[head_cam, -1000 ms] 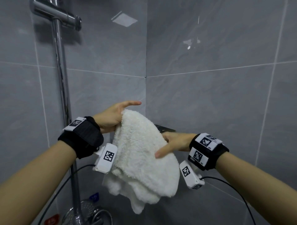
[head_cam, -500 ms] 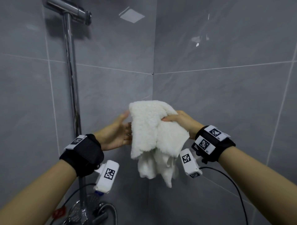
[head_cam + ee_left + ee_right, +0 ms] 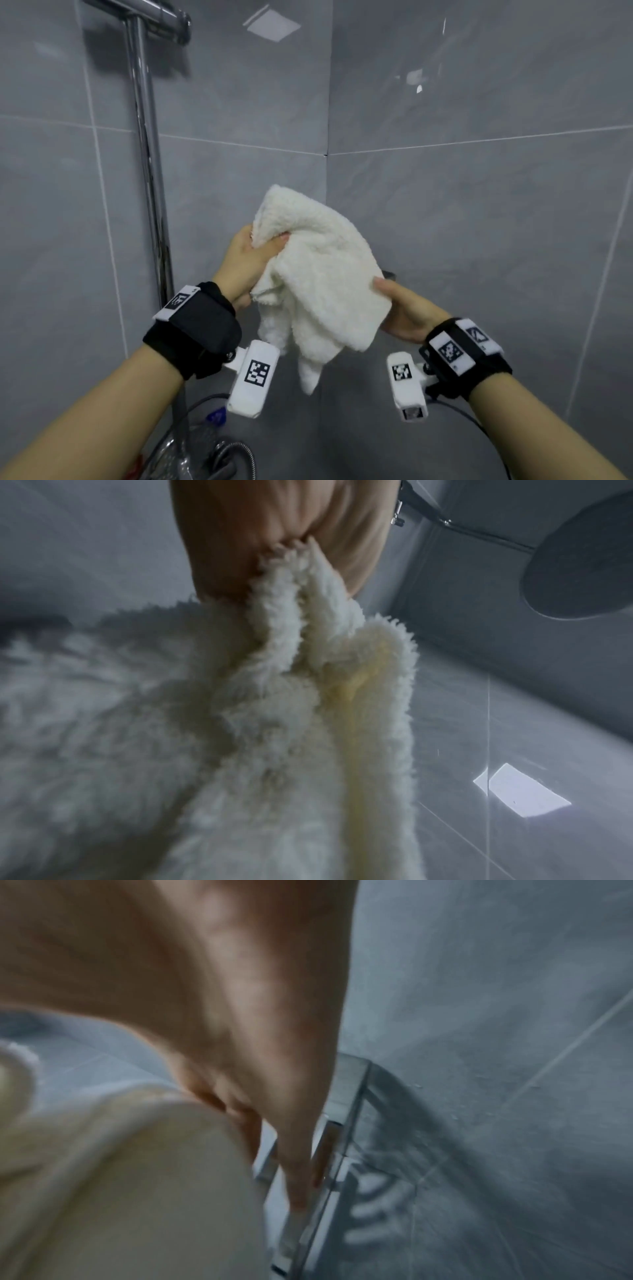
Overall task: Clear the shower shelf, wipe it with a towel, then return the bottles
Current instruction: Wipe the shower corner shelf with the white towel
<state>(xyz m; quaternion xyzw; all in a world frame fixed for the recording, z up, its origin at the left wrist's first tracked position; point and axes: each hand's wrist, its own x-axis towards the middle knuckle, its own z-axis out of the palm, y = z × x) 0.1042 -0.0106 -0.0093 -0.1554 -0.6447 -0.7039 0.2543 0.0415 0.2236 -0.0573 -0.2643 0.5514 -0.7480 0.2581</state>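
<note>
In the shower corner, in front of the tile joint, the white fleecy towel (image 3: 318, 274) hangs bunched between both hands, its loose tail dangling below them. Half a second ago the right hand pinched it at the top while the left hand only touched its side; a second ago it was draped lower, the left hand at its upper edge and the right hand flat against its front. Now the roles are swapped. The left hand (image 3: 248, 265) has closed on the upper left fold, thumb over the fabric, and the left wrist view shows pile squeezed between thumb and fingers (image 3: 346, 569). The right hand (image 3: 406, 313) has dropped to the towel's lower right side and supports it from beneath; whether its fingers curl into the cloth or lie straight I cannot tell, as the towel covers them in the head view and the right wrist view is blurred.

Just behind the right hand, a dark sliver of the shower shelf (image 3: 389, 274) shows at the far right, and the right wrist view shows its metal rim (image 3: 346, 1123) close under the fingertips. No bottles are in view on it. To the left stands the chrome shower rail (image 3: 150, 192).

My reading is that the towel is being regathered into a pad, with wiping either about to begin or between strokes, and the bottles' return to follow.
</note>
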